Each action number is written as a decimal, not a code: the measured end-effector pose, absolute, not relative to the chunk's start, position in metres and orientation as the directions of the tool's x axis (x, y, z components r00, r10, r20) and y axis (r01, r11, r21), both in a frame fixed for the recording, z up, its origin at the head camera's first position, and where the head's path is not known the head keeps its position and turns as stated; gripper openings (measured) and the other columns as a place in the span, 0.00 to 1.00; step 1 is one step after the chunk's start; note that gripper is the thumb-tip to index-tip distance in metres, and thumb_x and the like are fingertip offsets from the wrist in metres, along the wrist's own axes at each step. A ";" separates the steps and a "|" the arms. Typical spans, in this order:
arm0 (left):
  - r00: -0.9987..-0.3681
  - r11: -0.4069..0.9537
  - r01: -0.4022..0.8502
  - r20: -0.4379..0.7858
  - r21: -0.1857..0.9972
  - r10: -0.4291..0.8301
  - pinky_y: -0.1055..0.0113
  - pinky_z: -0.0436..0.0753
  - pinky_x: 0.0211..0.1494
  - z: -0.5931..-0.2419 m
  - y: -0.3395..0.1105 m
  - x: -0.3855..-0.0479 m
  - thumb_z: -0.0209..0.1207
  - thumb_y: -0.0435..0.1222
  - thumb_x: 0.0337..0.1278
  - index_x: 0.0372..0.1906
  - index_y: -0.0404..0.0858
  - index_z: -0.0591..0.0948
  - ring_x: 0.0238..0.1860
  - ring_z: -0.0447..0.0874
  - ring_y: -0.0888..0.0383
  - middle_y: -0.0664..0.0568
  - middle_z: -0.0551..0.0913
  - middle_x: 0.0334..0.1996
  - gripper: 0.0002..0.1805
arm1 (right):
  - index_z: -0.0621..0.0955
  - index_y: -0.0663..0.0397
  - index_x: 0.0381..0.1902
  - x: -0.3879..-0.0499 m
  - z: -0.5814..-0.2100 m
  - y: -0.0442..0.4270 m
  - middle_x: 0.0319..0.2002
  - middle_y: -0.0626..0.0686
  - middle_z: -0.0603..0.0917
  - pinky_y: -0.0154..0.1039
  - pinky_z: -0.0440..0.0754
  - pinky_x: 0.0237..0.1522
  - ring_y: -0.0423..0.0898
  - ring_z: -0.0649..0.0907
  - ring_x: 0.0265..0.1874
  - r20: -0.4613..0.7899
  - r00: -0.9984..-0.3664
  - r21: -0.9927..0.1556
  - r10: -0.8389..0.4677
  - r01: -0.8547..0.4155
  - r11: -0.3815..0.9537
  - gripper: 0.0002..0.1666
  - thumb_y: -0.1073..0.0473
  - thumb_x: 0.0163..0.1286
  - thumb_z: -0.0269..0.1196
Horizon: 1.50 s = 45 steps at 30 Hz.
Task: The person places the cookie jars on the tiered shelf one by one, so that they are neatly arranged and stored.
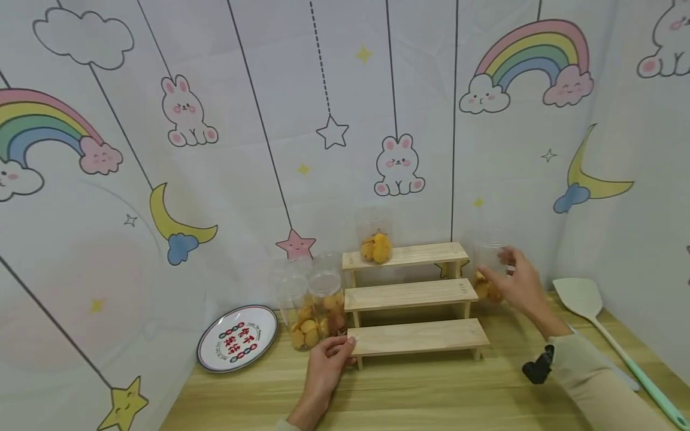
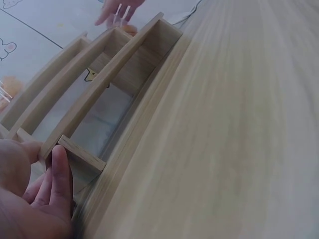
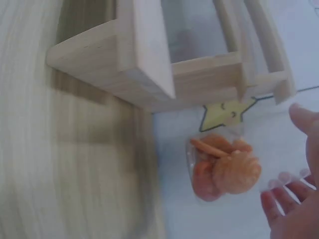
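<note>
A three-tier wooden step shelf [image 1: 417, 337] stands on the table. My left hand [image 1: 326, 366] grips the left end of its lowest step, thumb on top; in the left wrist view the fingers [image 2: 61, 174] curl round that end. Beyond the shelf's right side, my right hand [image 1: 518, 282] holds a clear jar [image 1: 487, 287] of golden cookies, thumb and fingers on opposite sides. One cookie [image 3: 237, 172] in that jar looks ridged, like a shell, in the right wrist view. Another clear jar [image 1: 376, 246] with cookies stands on the top step.
Several clear jars [image 1: 304, 332] of cookies cluster left of the shelf. A white plate [image 1: 237, 338] with red characters leans against the left wall. At right, a pale spatula [image 1: 584, 299] with a green handle leans by the wall, near a black object [image 1: 538, 365] at the right sleeve.
</note>
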State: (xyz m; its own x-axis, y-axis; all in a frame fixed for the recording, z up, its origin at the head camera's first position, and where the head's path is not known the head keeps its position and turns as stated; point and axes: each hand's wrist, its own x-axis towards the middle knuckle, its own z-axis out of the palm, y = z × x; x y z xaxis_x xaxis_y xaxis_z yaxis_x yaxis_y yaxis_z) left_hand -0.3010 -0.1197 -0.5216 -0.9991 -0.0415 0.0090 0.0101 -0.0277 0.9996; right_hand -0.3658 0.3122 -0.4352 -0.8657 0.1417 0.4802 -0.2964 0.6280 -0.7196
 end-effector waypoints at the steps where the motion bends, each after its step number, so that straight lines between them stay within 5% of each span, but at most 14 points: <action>1: -0.999 -0.025 0.009 0.008 1.000 -0.043 0.66 0.95 0.46 -0.521 -0.120 -0.301 0.70 0.42 0.73 0.61 0.25 0.83 0.35 0.93 0.60 0.47 0.93 0.42 0.26 | 0.62 0.71 0.80 -0.364 -0.431 0.312 0.69 0.76 0.75 0.73 0.77 0.67 0.73 0.76 0.67 0.481 -0.865 -0.718 0.142 -0.295 0.631 0.52 0.42 0.77 0.70; 12: -0.999 -0.014 0.012 0.011 1.000 -0.048 0.63 0.95 0.47 -0.520 -0.120 -0.300 0.68 0.44 0.76 0.61 0.26 0.84 0.38 0.91 0.61 0.43 0.92 0.47 0.25 | 0.61 0.59 0.85 -0.352 -0.383 0.297 0.72 0.72 0.75 0.73 0.78 0.65 0.73 0.76 0.66 0.510 -0.850 -0.715 0.133 -0.333 0.615 0.54 0.37 0.76 0.70; 24: -0.999 -0.077 0.021 0.023 0.997 0.025 0.66 0.94 0.51 -0.522 -0.126 -0.297 0.68 0.36 0.74 0.67 0.21 0.78 0.40 0.89 0.62 0.44 0.90 0.47 0.27 | 0.65 0.56 0.83 -0.352 -0.349 0.255 0.70 0.64 0.78 0.50 0.76 0.66 0.58 0.77 0.66 0.588 -0.800 -0.714 0.119 -0.445 0.540 0.48 0.40 0.77 0.69; 34: -0.999 -0.113 0.048 0.051 0.992 0.018 0.69 0.94 0.51 -0.523 -0.124 -0.297 0.67 0.33 0.75 0.65 0.20 0.80 0.39 0.89 0.63 0.44 0.87 0.47 0.24 | 0.65 0.61 0.82 -0.370 -0.343 0.224 0.71 0.66 0.77 0.64 0.75 0.76 0.62 0.76 0.70 0.606 -0.784 -0.741 0.134 -0.494 0.456 0.49 0.43 0.76 0.71; 45: -0.998 -0.114 0.061 0.065 0.992 0.025 0.69 0.93 0.52 -0.521 -0.125 -0.294 0.66 0.33 0.75 0.66 0.20 0.79 0.39 0.90 0.63 0.43 0.86 0.48 0.25 | 0.63 0.60 0.83 -0.389 -0.343 0.209 0.73 0.67 0.75 0.63 0.73 0.80 0.64 0.73 0.75 0.561 -0.815 -0.765 0.141 -0.446 0.465 0.52 0.41 0.75 0.72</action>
